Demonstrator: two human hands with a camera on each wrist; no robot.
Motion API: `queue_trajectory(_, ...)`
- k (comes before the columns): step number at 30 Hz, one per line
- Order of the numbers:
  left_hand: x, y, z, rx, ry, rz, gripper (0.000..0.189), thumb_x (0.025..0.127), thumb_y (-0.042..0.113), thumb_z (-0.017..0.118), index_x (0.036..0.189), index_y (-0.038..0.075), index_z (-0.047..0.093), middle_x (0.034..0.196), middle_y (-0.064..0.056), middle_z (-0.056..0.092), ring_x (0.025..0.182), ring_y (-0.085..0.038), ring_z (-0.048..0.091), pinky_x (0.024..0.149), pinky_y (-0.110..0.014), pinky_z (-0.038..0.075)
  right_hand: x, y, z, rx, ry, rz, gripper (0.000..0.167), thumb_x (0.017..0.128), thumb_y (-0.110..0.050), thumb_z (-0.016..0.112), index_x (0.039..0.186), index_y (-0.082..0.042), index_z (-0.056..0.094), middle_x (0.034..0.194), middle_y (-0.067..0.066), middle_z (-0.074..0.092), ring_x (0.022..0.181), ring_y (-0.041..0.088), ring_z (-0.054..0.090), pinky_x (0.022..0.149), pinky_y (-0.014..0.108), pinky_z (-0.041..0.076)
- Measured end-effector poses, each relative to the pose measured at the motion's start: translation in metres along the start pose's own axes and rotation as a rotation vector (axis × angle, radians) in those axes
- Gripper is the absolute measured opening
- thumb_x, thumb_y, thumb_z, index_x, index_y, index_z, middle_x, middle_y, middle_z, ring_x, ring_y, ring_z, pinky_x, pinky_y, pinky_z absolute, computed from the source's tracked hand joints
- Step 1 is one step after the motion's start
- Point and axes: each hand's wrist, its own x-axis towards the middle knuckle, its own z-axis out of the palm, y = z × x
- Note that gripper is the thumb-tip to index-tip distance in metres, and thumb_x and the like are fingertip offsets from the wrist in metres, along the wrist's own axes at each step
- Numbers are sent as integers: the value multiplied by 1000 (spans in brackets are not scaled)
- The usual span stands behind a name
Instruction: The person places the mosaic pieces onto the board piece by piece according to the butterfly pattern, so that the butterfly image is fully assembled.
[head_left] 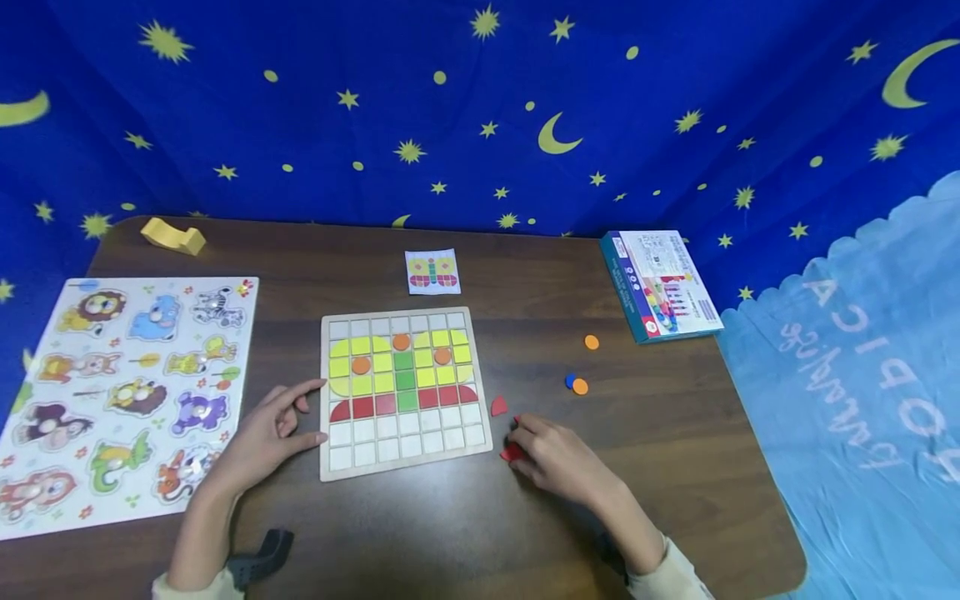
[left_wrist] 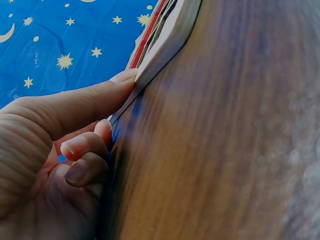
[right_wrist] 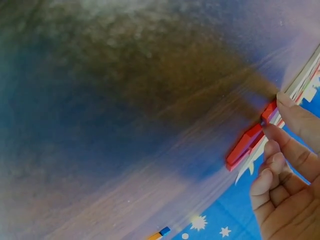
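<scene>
A wooden grid board (head_left: 405,467) lies mid-table, its cells partly filled with yellow, green, red and orange pieces in a butterfly-like pattern. The left hand (head_left: 266,437) rests at its left edge, index finger and thumb extended against the frame, the other fingers curled in. To the right of the board, the right hand (head_left: 562,462) pinches a small red piece (right_wrist: 269,112) between thumb and index finger, low over the tabletop. Other red pieces are close by, one a rounded red piece (head_left: 499,406) beside the board's edge.
A picture card (head_left: 432,272) with a butterfly lies behind the board. Orange discs (head_left: 592,342) and a blue disc (head_left: 570,381) are farther right. A box (head_left: 663,285) stands at the back right, an animal puzzle (head_left: 150,500) at left, a yellow block (head_left: 172,237) at the back left.
</scene>
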Motion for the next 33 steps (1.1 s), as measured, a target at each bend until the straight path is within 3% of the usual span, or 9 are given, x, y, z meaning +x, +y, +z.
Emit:
queue_trajectory(13, 1, -2, 0, -2, 4, 1, 76, 80, 18, 82, 147, 10, 47, 104, -7, 45, 66, -11, 38, 63, -26, 35, -1, 1, 1, -7, 44, -19, 22, 82, -18, 80, 98, -5, 73, 93, 1, 61, 80, 10, 58, 71, 26, 53)
queue_trajectory(22, 1, -2, 0, 1, 1, 3, 77, 80, 17, 82, 147, 9, 46, 104, -7, 45, 66, -11, 38, 62, -26, 35, -1, 0, 3, -42, 62, -14, 25, 82, -25, 81, 96, -5, 74, 88, 1, 58, 73, 8, 52, 64, 21, 48)
queue_trajectory(33, 0, 0, 0, 10, -5, -15, 76, 80, 18, 81, 147, 10, 46, 105, -8, 46, 66, -12, 38, 62, -26, 35, -4, -1, 5, -42, 52, -19, 23, 81, -20, 81, 97, -5, 74, 89, 1, 59, 73, 8, 52, 65, 23, 50)
